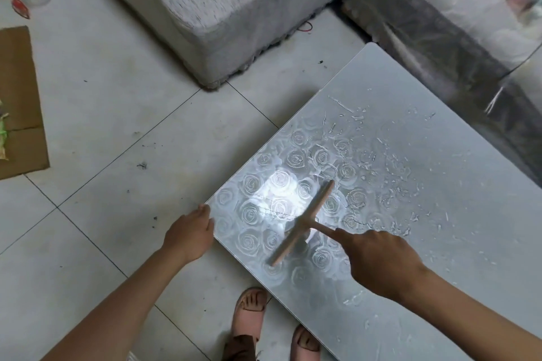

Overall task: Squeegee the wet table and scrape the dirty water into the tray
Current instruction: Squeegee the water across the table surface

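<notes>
Squeegee (303,221) sits blade-down on table (440,184) near its left corner; right hand (381,261) grips handle, forefinger laid along it for pressure. Left hand (190,234) curls over table's edge, likely steadying. Tray not in view.

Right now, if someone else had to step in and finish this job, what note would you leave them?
The left hand rests at the near corner of the table; whether it grips the edge is unclear.
The right hand holds the squeegee by its handle, forefinger stretched along it, blade down on the top.
The water lies as beads and streaks, mostly beyond and right of the blade.
Done: squeegee in hand and on the wet top.
Left: sweep that water together and scrape it into the tray, which is not in view, so find it first.
</notes>
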